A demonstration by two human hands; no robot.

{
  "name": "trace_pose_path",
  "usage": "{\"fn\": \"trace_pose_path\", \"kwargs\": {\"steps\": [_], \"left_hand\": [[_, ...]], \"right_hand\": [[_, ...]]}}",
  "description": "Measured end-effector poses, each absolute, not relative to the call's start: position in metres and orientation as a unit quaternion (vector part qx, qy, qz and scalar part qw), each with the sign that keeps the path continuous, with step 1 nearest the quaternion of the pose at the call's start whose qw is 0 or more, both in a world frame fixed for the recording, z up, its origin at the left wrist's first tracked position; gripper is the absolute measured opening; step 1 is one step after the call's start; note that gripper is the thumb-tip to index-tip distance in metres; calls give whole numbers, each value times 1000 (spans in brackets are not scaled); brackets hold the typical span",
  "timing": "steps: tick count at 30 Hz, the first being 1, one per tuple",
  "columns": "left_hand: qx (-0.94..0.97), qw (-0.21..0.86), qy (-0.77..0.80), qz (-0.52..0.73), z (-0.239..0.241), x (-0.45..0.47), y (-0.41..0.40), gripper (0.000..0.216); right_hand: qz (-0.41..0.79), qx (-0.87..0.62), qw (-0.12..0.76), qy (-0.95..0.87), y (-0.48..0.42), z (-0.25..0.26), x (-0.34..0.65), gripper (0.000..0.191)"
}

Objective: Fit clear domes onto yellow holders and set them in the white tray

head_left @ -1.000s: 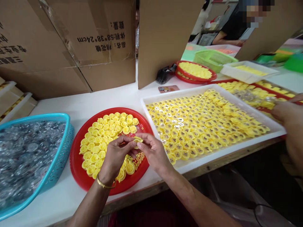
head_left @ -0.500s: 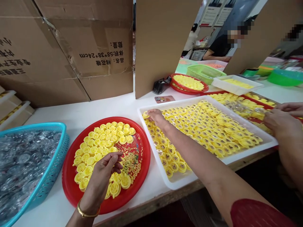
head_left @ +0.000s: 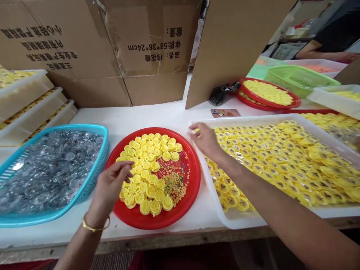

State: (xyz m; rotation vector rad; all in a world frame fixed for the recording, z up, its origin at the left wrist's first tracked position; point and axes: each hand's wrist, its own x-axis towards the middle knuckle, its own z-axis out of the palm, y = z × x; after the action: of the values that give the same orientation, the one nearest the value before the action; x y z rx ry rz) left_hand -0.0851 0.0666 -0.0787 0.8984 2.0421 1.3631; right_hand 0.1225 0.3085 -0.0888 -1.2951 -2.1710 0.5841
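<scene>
My left hand (head_left: 113,183) hovers over the left rim of a round red tray (head_left: 194,176), its fingers loosely bent with nothing visible in them. On that tray lie many small yellow cups (head_left: 150,191), beside a scatter of tiny yellow and green pieces (head_left: 176,185). Over the near left corner of a white tray (head_left: 209,180) is my right hand (head_left: 206,141), fingers curved and apart. A bit of yellow shows between those fingers, and I see no piece clearly held. Rows of yellow cups with printed round tops (head_left: 261,161) fill the white tray.
At left stands a blue basket (head_left: 105,144) of clear plastic domed pieces, with stacked white trays (head_left: 36,99) behind. Cardboard (head_left: 152,45) walls the back. A black tape dispenser (head_left: 222,93), a card (head_left: 225,113) and red plates of yellow cups (head_left: 267,93) sit farther right. A co-worker's arm (head_left: 323,52) shows beyond.
The view has turned left, showing more of the blue basket and stacked trays. My left hand has shifted left across the red tray. The co-worker's hands at far right have left the view.
</scene>
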Motion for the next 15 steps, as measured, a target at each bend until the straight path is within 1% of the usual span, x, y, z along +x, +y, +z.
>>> {"fn": "trace_pose_path", "kwargs": {"steps": [1, 3, 4, 5, 6, 8, 9, 11, 15], "left_hand": [[353, 186, 786, 472, -73, -101, 61, 30], [382, 30, 846, 371, -63, -136, 51, 29], [386, -31, 870, 304, -59, -153, 46, 31], [381, -65, 893, 230, -57, -170, 41, 32], [377, -65, 911, 155, -56, -185, 36, 35], [382, 6, 924, 24, -58, -209, 27, 36], [391, 35, 920, -4, -62, -218, 24, 34], [405, 65, 912, -28, -71, -230, 20, 31], [423, 79, 902, -37, -85, -234, 19, 25]], "right_hand": [[236, -423, 194, -853, 290, -89, 119, 25], [217, -377, 71, -898, 260, -92, 111, 33], [193, -373, 30, -907, 249, -94, 108, 36], [165, -377, 9, -911, 242, -97, 106, 37], [140, -380, -3, -914, 239, -99, 104, 36], [109, -379, -14, -919, 239, -104, 100, 32], [99, -374, -19, -922, 241, -107, 98, 29], [83, -368, -23, -926, 245, -110, 96, 26], [71, -364, -28, -928, 232, -105, 101, 26]]}}
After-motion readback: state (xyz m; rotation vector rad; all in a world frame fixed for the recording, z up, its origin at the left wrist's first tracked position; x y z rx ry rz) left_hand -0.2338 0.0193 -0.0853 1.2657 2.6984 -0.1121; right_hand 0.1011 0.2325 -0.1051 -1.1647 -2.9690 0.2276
